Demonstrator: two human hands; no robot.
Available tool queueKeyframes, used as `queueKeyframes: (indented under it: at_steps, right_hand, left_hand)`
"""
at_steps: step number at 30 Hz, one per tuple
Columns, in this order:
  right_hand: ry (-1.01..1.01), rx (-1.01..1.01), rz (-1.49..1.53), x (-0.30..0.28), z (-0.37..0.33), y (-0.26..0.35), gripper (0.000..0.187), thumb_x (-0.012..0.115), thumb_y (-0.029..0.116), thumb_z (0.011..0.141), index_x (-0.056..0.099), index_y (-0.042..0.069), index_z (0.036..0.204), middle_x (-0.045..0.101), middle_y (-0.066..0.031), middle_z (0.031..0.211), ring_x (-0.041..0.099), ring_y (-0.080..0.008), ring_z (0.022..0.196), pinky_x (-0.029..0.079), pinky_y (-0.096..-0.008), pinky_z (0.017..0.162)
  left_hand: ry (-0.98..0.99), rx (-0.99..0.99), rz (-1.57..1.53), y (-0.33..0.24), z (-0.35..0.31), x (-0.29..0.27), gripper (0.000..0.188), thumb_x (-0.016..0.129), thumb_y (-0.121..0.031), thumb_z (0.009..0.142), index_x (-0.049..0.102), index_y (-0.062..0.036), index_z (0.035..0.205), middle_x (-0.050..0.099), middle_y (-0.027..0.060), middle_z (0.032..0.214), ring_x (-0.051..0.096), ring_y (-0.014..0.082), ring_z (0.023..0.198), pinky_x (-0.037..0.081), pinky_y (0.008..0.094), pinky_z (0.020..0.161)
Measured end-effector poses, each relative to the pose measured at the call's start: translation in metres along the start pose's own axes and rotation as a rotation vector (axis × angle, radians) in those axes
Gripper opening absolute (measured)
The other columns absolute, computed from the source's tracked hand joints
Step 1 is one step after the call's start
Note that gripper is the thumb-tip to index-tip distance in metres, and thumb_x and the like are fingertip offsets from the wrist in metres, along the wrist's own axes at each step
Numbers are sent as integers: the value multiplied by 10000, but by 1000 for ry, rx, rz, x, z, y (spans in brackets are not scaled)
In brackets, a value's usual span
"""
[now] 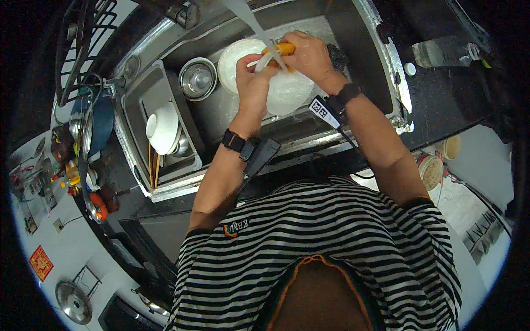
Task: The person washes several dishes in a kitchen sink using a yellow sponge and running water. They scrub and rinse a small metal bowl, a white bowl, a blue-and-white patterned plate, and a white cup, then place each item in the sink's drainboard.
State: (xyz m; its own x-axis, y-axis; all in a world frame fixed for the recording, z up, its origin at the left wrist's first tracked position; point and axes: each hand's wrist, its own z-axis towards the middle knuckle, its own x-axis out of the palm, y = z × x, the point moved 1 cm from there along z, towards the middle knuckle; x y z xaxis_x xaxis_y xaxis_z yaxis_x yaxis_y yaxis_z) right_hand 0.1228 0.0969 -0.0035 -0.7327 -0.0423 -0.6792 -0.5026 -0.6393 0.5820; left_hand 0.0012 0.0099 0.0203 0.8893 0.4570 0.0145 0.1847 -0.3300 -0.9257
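Over the large sink basin (215,129), both hands work close together under a stream of water (251,21). My left hand (253,88) pinches a slim white spoon (263,62), partly hidden by the fingers. A yellow-orange sponge (284,48) is gripped in my right hand (313,59), pressed close to the spoon. Just below the hands lies a white bowl (288,95), wet and partly covered by them. Another white bowl (229,62) sits behind my left hand. Farther left, nested metal bowls (197,80) rest on the basin floor.
Left of the basin, a metal draining tray (193,161) holds a white bowl (163,129), chopsticks (153,165) and a metal utensil. A clear plastic bottle (441,52) lies on the dark right counter near a white cap (409,69). A wire rack (88,49) stands at the far left.
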Motion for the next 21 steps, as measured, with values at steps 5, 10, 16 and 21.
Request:
queueKeyframes:
  at_steps: [5,10,16,21]
  right_hand:
    - [-94,514,242,16,-35,-15,254,717,224,696,625,47,854,643,-78,803,628,-215,688,497,-301,637]
    - [-216,1387,1597,67,-78,16,354,674,117,754,554,48,1079,614,-70,992,614,-186,865,515,-336,667]
    - [-93,1310,1348,56,-67,7,366,659,115,748,553,71,1095,622,-91,999,628,-248,843,511,-352,680]
    - [141,398,30,-3,-29,-4,335,661,109,691,585,99,1017,627,-113,942,634,-286,787,517,-328,647]
  left_hand:
    - [-92,72,-44,2,-11,5,423,618,-2,675,445,-67,1056,533,101,947,525,178,858,426,286,754]
    - [-195,444,48,9,-5,19,407,581,38,696,408,-39,1057,481,89,1029,488,171,947,394,296,866]
    - [185,375,122,-7,-12,-14,616,656,-69,719,330,-61,1241,473,118,1120,481,205,1037,377,321,925]
    - [438,-6,157,-20,2,-33,579,687,-185,739,397,-63,1225,546,131,1021,565,204,918,453,294,788]
